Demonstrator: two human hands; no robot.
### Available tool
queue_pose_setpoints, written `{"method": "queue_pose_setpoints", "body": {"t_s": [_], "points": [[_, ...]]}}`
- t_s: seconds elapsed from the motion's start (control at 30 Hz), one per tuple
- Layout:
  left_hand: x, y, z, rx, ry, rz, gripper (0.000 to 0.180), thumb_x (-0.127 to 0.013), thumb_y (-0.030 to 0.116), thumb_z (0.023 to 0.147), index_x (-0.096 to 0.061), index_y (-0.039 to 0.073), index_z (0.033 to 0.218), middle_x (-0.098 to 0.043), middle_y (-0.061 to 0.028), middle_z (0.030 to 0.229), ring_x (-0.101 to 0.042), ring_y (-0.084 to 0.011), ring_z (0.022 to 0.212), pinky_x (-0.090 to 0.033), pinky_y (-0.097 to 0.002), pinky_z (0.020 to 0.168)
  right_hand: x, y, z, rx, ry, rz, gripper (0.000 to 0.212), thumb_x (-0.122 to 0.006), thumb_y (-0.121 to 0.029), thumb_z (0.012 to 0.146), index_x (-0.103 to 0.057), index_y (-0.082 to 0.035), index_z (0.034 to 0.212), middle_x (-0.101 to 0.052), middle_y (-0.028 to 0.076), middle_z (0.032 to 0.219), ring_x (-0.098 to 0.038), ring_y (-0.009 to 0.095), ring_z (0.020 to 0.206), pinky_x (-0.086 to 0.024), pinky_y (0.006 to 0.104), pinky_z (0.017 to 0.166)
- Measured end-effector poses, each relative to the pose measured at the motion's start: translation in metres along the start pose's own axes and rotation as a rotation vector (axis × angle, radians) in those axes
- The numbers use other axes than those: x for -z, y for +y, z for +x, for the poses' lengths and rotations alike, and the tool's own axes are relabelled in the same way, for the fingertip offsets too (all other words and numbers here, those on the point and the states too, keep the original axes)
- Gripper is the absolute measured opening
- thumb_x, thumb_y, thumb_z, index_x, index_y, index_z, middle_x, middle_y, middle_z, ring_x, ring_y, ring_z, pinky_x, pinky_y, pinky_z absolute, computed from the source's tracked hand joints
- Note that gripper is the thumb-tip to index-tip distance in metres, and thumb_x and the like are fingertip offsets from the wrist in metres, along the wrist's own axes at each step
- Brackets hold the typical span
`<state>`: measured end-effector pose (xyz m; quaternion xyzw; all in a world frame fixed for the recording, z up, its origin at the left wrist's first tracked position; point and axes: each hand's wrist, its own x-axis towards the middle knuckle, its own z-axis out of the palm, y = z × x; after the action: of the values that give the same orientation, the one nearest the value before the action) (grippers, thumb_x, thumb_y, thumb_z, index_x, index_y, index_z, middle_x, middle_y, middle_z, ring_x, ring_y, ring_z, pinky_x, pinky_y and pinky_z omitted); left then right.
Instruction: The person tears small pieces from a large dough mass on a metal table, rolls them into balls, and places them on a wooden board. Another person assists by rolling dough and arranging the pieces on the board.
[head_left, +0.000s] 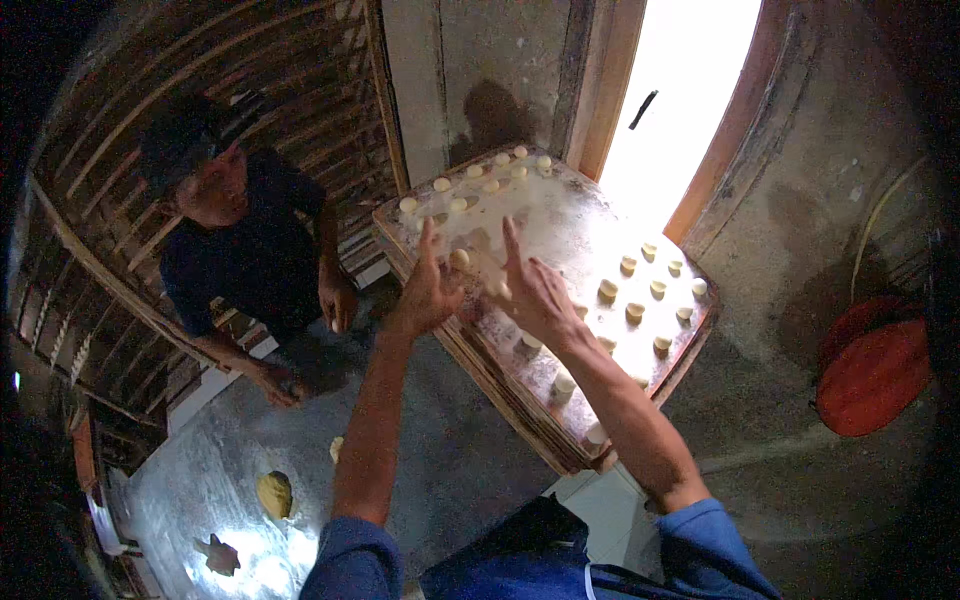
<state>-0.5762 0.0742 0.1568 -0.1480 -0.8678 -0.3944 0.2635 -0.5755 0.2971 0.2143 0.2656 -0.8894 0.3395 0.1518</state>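
Observation:
Both my arms reach forward over a floured wooden board [570,225] that tops a stack of similar boards. My left hand [430,295] is at the board's left edge, fingers pointing up and apart, gripping nothing visible. To its right, my right hand [542,300] is over the board with fingers extended, also open. A small pale dough ball [459,258] lies between the hands, and another dough ball [500,290] is beside my right fingers, partly hidden. Several dough balls [441,185] line the far left edge; more dough balls [635,312] sit on the right side.
A grey worktable [430,440] on the left carries a yellowish dough lump [274,494], a partly hidden smaller piece [336,448] and a dark scrap [220,556]. Across it is a co-worker [240,240], hands low over the table. Red round objects [872,375] are at the right wall.

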Motion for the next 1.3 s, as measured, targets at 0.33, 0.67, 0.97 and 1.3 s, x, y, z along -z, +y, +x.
{"method": "queue_pose_setpoints", "body": {"t_s": [0.33, 0.67, 0.97, 1.3], "points": [[0.036, 0.101, -0.411, 0.908, 0.355, 0.54, 0.057, -0.076, 0.018, 0.087, -0.049, 0.001, 0.134, -0.051, -0.0242, 0.131, -0.049, -0.0405, 0.123, -0.042, -0.051, 0.102, 0.058, -0.109, -0.204, 0.287, -0.275, 0.379, 0.05, -0.076, -0.018, 0.09, -0.054, -0.003, 0.132, -0.067, 0.015, 0.115, -0.068, 0.028, 0.101, -0.055, 0.0387, 0.082], [0.089, 0.004, -0.407, 0.849, 0.416, 0.301, 0.038, -0.07, 0.009, 0.09, -0.066, 0.003, 0.127, -0.067, -0.0171, 0.103, -0.064, -0.0351, 0.084, -0.053, -0.0485, 0.081, -0.304, -0.101, -0.288, -0.383, -0.825, 0.831, 0.065, -0.057, -0.051, 0.101, -0.054, 0.005, 0.135, -0.065, 0.014, 0.119, -0.063, 0.025, 0.114, -0.052, 0.0386, 0.095], [0.124, 0.113, -0.455, 1.483, 0.614, -0.818, 0.056, -0.059, 0.047, 0.1, -0.062, 0.0, 0.13, -0.072, -0.0179, 0.098, -0.072, -0.0288, 0.09, -0.056, -0.042, 0.088, -0.249, -0.185, -0.258, -0.014, -0.938, 0.735, 0.044, -0.056, -0.037, 0.104, -0.059, 0.004, 0.118, -0.069, 0.023, 0.1, -0.068, 0.036, 0.094, -0.053, 0.0469, 0.083], [0.217, 0.158, -0.354, 0.493, 0.446, -1.332, 0.032, -0.056, 0.034, 0.102, -0.043, 0.017, 0.078, -0.037, 0.0003, 0.062, -0.041, -0.0137, 0.054, -0.044, -0.0365, 0.062, -0.136, -0.198, -0.266, 0.533, -0.676, 0.596, 0.017, -0.052, -0.012, 0.097, -0.054, 0.001, 0.109, -0.064, 0.019, 0.094, -0.066, 0.041, 0.089, -0.055, 0.0526, 0.073]]}}
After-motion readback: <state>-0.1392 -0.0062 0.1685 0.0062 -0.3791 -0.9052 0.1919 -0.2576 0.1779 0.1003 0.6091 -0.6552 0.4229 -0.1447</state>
